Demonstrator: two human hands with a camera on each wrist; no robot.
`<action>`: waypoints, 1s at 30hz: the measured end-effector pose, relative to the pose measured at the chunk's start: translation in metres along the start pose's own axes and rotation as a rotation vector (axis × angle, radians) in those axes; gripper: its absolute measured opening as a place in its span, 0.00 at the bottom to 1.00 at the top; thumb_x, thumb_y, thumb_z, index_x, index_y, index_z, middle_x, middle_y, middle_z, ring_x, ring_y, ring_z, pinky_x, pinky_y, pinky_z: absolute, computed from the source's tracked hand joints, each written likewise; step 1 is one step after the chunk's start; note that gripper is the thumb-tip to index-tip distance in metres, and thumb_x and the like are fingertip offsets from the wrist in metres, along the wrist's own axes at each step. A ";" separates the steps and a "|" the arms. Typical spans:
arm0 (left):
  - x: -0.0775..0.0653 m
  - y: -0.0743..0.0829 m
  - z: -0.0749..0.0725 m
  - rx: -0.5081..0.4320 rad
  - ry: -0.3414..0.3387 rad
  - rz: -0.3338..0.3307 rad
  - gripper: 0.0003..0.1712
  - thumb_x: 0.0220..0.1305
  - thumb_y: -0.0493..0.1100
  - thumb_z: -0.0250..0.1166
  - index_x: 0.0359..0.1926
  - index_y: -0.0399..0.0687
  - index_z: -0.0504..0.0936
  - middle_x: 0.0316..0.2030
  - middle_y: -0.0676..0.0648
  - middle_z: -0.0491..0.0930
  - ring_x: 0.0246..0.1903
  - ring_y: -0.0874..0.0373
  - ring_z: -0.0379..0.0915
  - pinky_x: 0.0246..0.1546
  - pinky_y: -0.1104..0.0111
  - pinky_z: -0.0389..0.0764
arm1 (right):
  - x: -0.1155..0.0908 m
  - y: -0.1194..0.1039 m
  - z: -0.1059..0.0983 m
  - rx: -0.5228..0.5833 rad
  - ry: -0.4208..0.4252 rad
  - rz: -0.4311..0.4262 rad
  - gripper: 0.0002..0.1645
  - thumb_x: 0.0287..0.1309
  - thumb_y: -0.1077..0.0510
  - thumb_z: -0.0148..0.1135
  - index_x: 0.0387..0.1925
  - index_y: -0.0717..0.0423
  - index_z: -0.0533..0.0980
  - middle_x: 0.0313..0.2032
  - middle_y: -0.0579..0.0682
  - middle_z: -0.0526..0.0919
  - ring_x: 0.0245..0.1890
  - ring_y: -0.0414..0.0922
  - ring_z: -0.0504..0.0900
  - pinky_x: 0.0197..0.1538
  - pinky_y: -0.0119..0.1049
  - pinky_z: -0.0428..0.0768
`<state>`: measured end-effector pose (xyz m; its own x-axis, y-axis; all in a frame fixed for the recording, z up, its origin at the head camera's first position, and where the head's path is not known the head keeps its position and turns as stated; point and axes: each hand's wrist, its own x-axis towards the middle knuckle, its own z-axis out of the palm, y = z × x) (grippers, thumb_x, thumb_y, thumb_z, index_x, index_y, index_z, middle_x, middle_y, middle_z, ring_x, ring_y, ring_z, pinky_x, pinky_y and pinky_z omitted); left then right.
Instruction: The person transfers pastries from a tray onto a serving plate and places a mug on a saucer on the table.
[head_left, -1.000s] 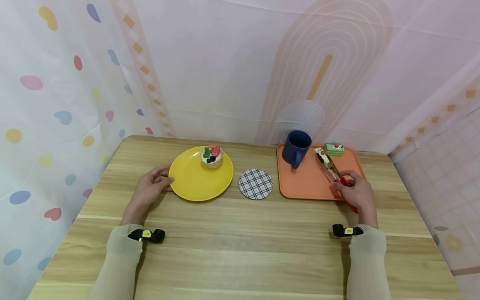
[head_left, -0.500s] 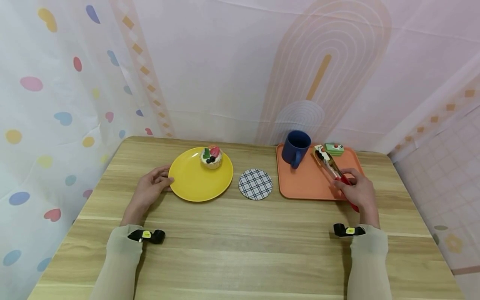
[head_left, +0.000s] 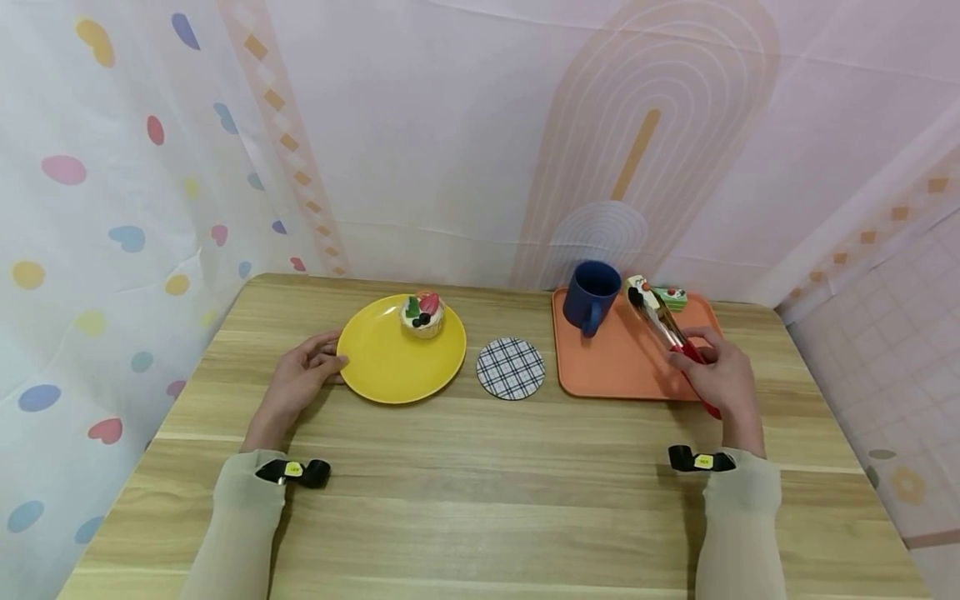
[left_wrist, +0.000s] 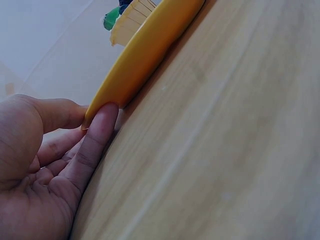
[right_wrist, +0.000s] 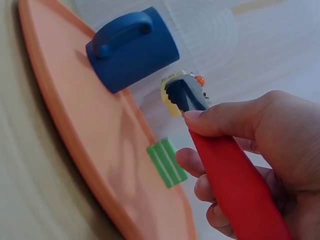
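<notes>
Right hand (head_left: 726, 379) grips red-handled tongs (right_wrist: 230, 185), tips clamped on a cake piece (head_left: 642, 286) held above the orange tray (head_left: 615, 367), right of the blue mug (head_left: 591, 298). Left hand (head_left: 296, 379) pinches the left rim of the yellow plate (head_left: 393, 367), fruit tart (head_left: 422, 319) on its far side.

Left wrist view cuts off the plate (left_wrist: 136, 65).

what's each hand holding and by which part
The right hand holds tongs by their red handles, a yellow cake in their tips; the left hand pinches the plate by its rim.
</notes>
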<state>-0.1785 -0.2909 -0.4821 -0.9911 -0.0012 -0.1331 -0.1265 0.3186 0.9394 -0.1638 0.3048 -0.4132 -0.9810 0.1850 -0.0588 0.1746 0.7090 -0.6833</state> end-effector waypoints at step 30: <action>-0.001 0.002 0.000 0.003 0.004 -0.003 0.33 0.76 0.44 0.61 0.77 0.43 0.64 0.57 0.41 0.73 0.41 0.71 0.80 0.44 0.73 0.89 | -0.012 -0.030 -0.010 0.062 0.105 -0.041 0.29 0.63 0.42 0.70 0.60 0.51 0.79 0.49 0.64 0.86 0.28 0.33 0.78 0.29 0.29 0.79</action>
<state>-0.1775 -0.2908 -0.4801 -0.9908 -0.0058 -0.1349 -0.1296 0.3213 0.9381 -0.1564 0.2886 -0.3848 -0.9723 0.2295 0.0442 0.1261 0.6743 -0.7276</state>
